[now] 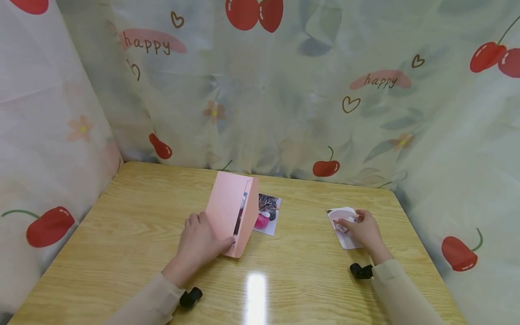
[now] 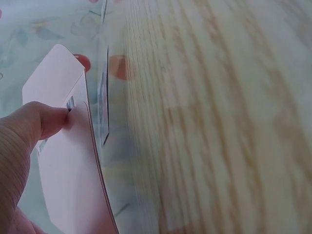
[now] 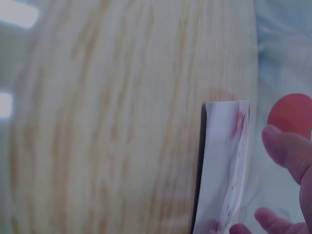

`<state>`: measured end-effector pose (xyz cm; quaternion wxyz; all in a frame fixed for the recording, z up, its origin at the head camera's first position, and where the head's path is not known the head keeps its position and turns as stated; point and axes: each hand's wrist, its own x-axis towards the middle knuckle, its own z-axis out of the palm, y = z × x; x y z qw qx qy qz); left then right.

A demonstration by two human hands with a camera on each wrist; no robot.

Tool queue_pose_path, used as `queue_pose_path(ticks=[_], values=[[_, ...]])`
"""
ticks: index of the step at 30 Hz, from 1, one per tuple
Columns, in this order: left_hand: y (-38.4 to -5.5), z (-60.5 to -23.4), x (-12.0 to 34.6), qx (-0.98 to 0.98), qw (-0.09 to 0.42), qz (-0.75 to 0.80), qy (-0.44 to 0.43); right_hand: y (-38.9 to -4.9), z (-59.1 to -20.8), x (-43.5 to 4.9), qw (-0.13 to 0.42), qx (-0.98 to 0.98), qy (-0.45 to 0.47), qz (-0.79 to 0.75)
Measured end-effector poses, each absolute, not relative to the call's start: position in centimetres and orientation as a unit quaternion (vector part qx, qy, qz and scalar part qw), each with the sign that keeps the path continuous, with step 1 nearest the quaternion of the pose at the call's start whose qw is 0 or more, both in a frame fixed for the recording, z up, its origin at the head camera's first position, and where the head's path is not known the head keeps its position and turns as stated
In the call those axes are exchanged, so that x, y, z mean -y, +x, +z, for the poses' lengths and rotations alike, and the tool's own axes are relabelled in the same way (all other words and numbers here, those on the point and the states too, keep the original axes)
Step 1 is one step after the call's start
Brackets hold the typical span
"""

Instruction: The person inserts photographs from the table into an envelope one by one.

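My left hand (image 1: 199, 241) grips a pink paper envelope (image 1: 229, 194) tilted up off the table, the thumb (image 2: 48, 122) pressed at its opening. Through the slit under the flap, part of a picture card shows inside. Partly behind the envelope, a photo card of a tabby cat with something pink (image 1: 271, 214) lies on the table. On the right, my right hand (image 1: 367, 232) is over another photo card (image 1: 348, 243) with a pale pink picture. In the right wrist view, the thumb and fingers are spread apart beside that card (image 3: 222, 161), gripping nothing.
The wood-grain table (image 1: 300, 266) reaches back to a patterned fabric curtain (image 1: 264, 113) with cherries, which also hangs at both sides. A black device (image 1: 191, 298) sits by the left wrist, another black device (image 1: 360, 271) by the right.
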<state>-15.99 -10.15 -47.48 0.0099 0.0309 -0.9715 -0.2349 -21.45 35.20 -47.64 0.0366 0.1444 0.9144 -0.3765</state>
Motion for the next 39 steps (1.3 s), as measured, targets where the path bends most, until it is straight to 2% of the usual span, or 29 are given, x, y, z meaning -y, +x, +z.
queue_pose_path(ticks=[13, 19, 24, 34, 39], values=[[-16.01, -47.61, 10.04, 0.972, 0.003, -0.233, 0.033, -21.28, -47.81, -34.75, 0.028, -0.931, 0.188, -0.312], [-16.04, -47.66, 10.07, 0.973, 0.003, -0.228, 0.035, -21.25, -47.40, -34.69, 0.048, -0.941, 0.210, -0.261], [-16.05, -47.65, 10.11, 0.973, 0.003, -0.227, 0.034, -21.34, -47.52, -34.69, 0.066, -0.940, 0.207, -0.264], [-15.99, -47.55, 10.04, 0.974, 0.002, -0.223, 0.034, -21.11, -47.59, -34.86, 0.045, -0.938, 0.189, -0.289], [-16.02, -47.55, 10.01, 0.974, 0.001, -0.222, 0.033, -20.97, -47.27, -34.92, 0.056, -0.929, 0.183, -0.316]])
